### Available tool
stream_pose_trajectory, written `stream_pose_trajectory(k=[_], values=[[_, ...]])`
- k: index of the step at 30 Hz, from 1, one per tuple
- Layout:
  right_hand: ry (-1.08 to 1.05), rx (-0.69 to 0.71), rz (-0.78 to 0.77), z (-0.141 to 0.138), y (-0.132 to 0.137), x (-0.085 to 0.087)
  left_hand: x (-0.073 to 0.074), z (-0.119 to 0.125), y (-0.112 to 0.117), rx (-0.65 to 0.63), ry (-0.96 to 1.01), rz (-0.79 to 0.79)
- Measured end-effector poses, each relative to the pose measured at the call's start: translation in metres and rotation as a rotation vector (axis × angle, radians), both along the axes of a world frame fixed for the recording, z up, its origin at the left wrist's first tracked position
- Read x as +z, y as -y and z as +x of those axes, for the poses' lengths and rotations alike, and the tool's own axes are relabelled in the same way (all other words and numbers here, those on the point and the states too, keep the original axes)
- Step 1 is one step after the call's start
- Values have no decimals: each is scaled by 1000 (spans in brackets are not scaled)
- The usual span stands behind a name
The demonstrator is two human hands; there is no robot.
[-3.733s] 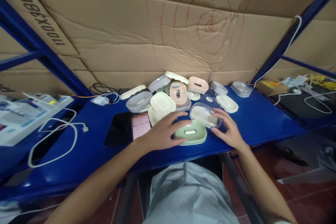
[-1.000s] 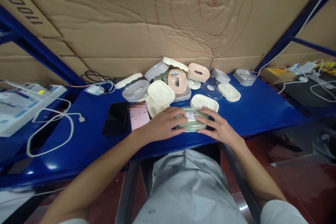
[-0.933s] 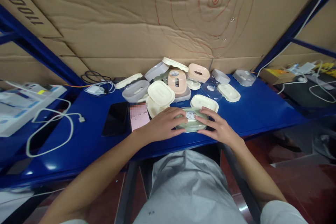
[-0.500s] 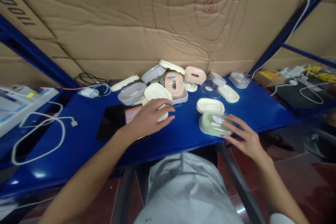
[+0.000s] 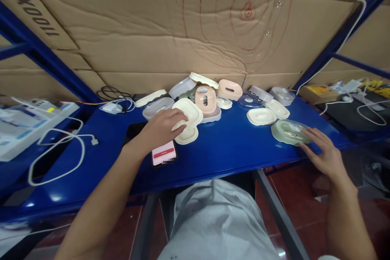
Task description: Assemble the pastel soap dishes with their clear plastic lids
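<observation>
My right hand (image 5: 324,150) is at the right end of a pale green soap box (image 5: 284,132) with a clear lid and a round label, thumb on the near side and fingers on the far side. My left hand (image 5: 161,128) hovers over the left edge of a cream soap dish tray (image 5: 190,109), thumb and fingers apart. Another cream tray (image 5: 189,136) lies partly beneath that one. Left of the green box's far side is a cream oval tray (image 5: 260,117), and a second one (image 5: 278,108) sits behind it.
Peach soap boxes (image 5: 205,107) and grey ones (image 5: 210,117) are heaped along the cardboard wall (image 5: 137,28). A phone with a lit screen (image 5: 164,153) lies by my left wrist, beside a dark phone (image 5: 131,130). White cables (image 5: 82,146) run at the left.
The green soap box has slid right along the table with my right hand. The nearest cream oval tray has also shifted right. My left hand has drawn back slightly left, fingers more curled.
</observation>
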State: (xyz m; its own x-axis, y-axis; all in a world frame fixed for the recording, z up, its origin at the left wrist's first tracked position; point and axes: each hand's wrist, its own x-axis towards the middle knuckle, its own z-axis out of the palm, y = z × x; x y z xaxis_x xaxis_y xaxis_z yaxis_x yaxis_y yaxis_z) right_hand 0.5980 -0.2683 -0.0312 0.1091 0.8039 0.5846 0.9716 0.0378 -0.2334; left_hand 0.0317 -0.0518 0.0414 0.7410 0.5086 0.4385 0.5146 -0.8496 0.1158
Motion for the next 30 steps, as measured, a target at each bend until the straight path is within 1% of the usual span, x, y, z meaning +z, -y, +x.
stream_pose_trajectory(k=[4, 6, 8, 10, 11, 12, 13, 15, 16, 18, 19, 21, 23, 25, 28, 30], values=[[-46, -55, -34, 24, 3, -3, -1, -2, -2, 20, 6, -22], [-64, -69, -48, 23, 1, 1, -3, 0, -3, 16, -19, -39], [-49, -76, 22, 10, -5, 9, -4, 0, -4, 22, -47, -64], [-34, -38, 137, -17, -17, 19, -5, -3, -6, 44, -66, -82], [-37, 16, 179, -36, -25, 24, -5, -5, -6, 57, -72, -88], [-42, 105, 167, -57, -33, 28, -5, -8, -7, 67, -79, -95], [-44, 221, 124, -81, -42, 32, -4, -11, -8, 74, -87, -105], [-7, 390, 22, -135, -62, 37, -5, -16, -7, 74, -110, -138], [25, 528, -59, -164, -72, 38, -6, -17, -6, 71, -122, -158], [99, 784, -168, -218, -91, 38, -8, -15, -3, 55, -145, -197], [125, 873, -182, -242, -100, 37, -9, -13, -2, 44, -155, -215], [178, 974, -201, -279, -116, 34, -9, -9, 1, 26, -172, -240], [216, 1005, -205, -301, -129, 30, -6, -8, -1, 58, -172, -233], [233, 996, -206, -309, -138, 26, -1, -14, -7, 186, -145, -182], [241, 939, -193, -303, -142, 24, 2, -32, -23, 451, -117, -101], [250, 892, -175, -295, -139, 25, 0, -43, -33, 571, -145, -100]])
